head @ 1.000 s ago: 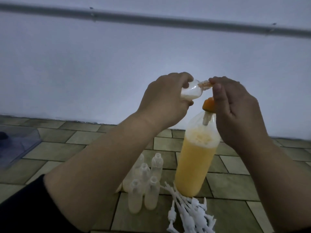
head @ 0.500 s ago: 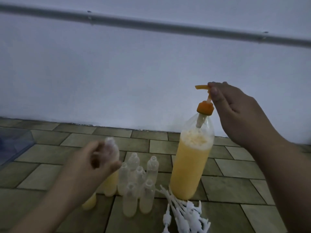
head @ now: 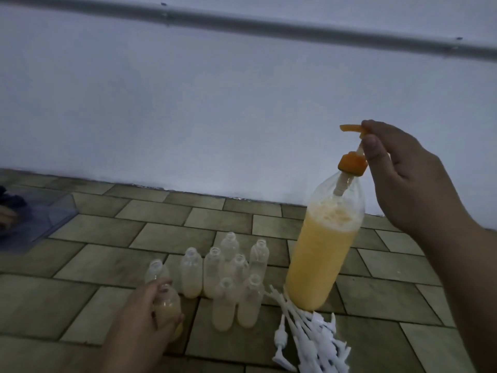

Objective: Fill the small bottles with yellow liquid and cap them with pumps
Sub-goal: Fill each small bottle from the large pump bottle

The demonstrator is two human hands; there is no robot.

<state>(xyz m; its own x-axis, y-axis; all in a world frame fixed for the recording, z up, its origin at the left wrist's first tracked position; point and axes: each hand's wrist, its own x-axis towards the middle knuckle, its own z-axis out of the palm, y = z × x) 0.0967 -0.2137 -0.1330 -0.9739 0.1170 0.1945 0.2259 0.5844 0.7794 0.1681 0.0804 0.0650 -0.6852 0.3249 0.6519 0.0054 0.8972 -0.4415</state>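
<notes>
Large bottle (head: 320, 254): yellow liquid, leaning, base on the tiled floor (head: 107, 254); orange pump (head: 352, 146) pinched by right hand (head: 403, 179). Small bottle (head: 168, 305): part-filled, uncapped, gripped by left hand (head: 142, 319) at floor level. Small open bottles (head: 231, 278): clustered just beside it. White pumps (head: 309, 337): heaped at the large bottle's base.

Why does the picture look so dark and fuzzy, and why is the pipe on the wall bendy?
Head view: the room is dim, so colours look grey-blue and grainy; the left hand around a small clear plastic bottle is slightly soft-edged; the wide-angle lens makes the grey wall pipe look bent; the tall clear bottle of yellow liquid stays fairly sharp, with no strong glare or shadows.
</notes>
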